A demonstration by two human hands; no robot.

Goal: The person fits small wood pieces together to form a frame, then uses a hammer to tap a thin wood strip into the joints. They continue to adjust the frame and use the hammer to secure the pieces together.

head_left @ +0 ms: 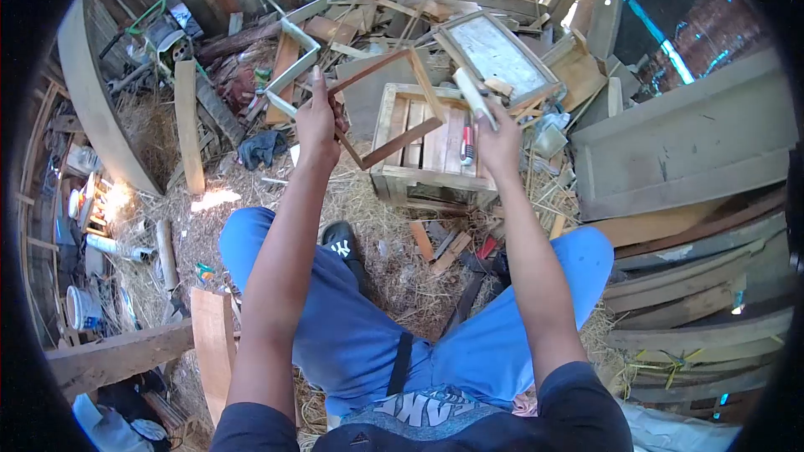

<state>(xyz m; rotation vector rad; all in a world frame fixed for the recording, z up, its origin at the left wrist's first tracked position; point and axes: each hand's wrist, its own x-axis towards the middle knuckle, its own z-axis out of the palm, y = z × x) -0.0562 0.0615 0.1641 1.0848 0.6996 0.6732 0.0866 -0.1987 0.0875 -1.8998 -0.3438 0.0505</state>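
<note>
My left hand [317, 127] is closed on a thin brown wooden frame [400, 144], tilted in the air over the near left part of a slatted wooden crate [435, 176]. On the left side of that hand, pale whitish-green frame strips [293, 75] form an angular shape that meets the fingers in this view. My right hand [500, 141] grips a white tube-shaped object [471, 92], held above the crate's right side. A red-and-white tube-like item [467, 142] lies on the crate slats, just left of my right hand.
Behind the crate lies a framed pale panel [498, 54] among scrap wood. A large grey board structure [687, 134] stands at right, above stacked planks [695, 301]. An upright plank [189, 125] and a curved board [100, 100] are at left. Straw and offcuts [440, 247] cover the ground.
</note>
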